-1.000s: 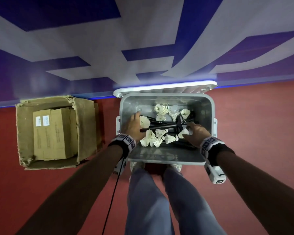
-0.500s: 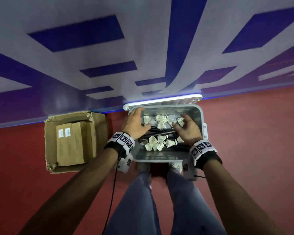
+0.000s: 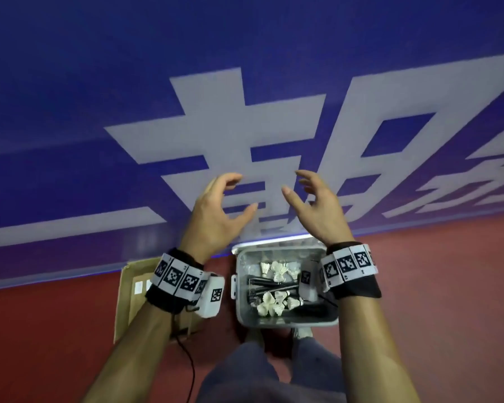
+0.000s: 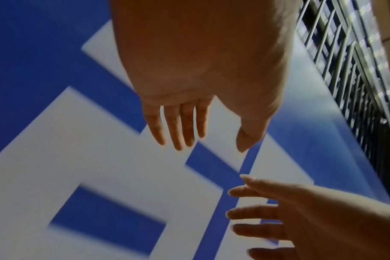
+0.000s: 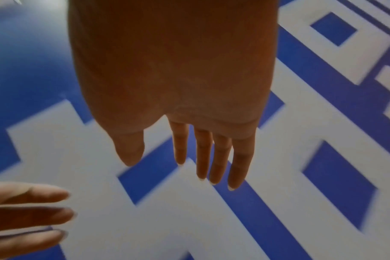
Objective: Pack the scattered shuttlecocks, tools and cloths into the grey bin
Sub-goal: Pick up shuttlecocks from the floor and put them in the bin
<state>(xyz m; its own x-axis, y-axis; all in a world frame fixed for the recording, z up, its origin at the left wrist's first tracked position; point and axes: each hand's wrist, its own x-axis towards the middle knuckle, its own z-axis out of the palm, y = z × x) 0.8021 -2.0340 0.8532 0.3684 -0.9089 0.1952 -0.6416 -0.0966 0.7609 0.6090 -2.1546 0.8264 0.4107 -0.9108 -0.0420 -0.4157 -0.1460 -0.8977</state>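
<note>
My left hand and right hand hover empty, fingers spread and loosely bent, in front of the blue wall with big white characters. Below them the open grey plastic bin sits on the red floor, holding white feathered shuttlecocks and black-handled tools. Left of it stands a brown cardboard box.

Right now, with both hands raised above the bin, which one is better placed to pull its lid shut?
Neither clearly: left hand and right hand hang empty, level, either side of the lid propped behind the grey bin. Likely both together.
</note>
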